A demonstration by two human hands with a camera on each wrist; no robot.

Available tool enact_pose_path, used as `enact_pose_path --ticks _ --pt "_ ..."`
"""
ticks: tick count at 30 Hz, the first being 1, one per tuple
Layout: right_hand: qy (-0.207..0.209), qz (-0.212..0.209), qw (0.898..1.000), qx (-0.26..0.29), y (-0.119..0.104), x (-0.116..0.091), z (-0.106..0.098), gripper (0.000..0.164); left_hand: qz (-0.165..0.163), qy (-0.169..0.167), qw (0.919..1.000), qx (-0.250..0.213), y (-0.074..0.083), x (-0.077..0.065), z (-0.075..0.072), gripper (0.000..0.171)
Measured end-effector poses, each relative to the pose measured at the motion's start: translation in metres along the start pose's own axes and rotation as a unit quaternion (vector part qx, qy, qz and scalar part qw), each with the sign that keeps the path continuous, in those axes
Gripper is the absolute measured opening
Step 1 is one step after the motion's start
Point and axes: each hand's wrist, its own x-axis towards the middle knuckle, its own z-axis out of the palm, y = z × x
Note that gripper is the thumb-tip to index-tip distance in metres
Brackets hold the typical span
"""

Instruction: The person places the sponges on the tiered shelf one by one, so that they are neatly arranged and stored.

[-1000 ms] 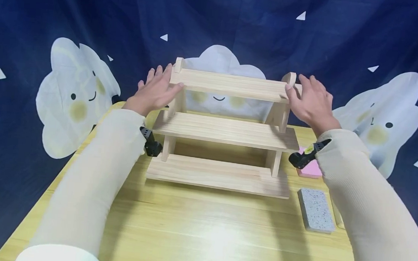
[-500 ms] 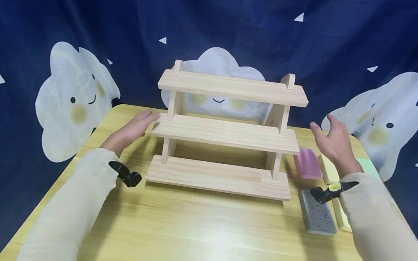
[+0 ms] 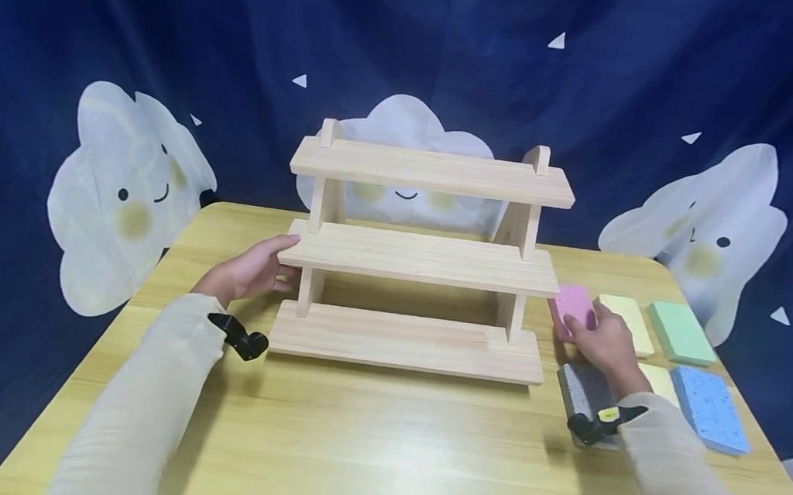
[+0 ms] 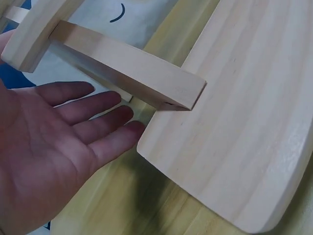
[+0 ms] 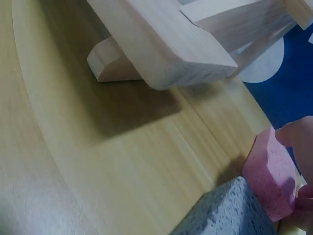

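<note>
A three-tier wooden shelf (image 3: 417, 257) stands upright on the table. Beside its left end is my left hand (image 3: 255, 269), the thumb at the end of the middle board. In the left wrist view, the fingers (image 4: 93, 110) lie nearly straight, palm showing, next to the boards. My right hand (image 3: 610, 348) pinches a pink sponge (image 3: 572, 302) between thumb and fingers, right of the shelf. The right wrist view shows the pink sponge (image 5: 269, 176) tilted, behind a grey sponge (image 5: 220, 215); most of that hand is cut off.
Around the right hand lie a grey sponge (image 3: 582, 390), two pale yellow sponges (image 3: 631, 324), a green one (image 3: 682, 332) and a blue one (image 3: 712, 410). The right forearm covers part of these. A dark blue cloud-print curtain (image 3: 413, 39) hangs behind the table (image 3: 381, 440).
Both hands have left the top board. The left came down to the middle board's left end; the right moved right and down and took hold of the pink sponge.
</note>
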Motion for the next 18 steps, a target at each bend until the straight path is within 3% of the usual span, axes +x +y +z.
enact_pose_path --ticks 12,18 --pt "0.015 -0.016 0.998 -0.053 -0.0056 0.0052 0.0088 0.074 0.0 -0.029 0.9965 -0.079 -0.0048 0.003 -0.0015 0.058" --pt "0.029 -0.014 0.998 -0.05 -0.003 0.0076 0.0118 0.065 -0.006 -0.033 0.9949 -0.095 -0.0061 0.0034 -0.0028 0.054"
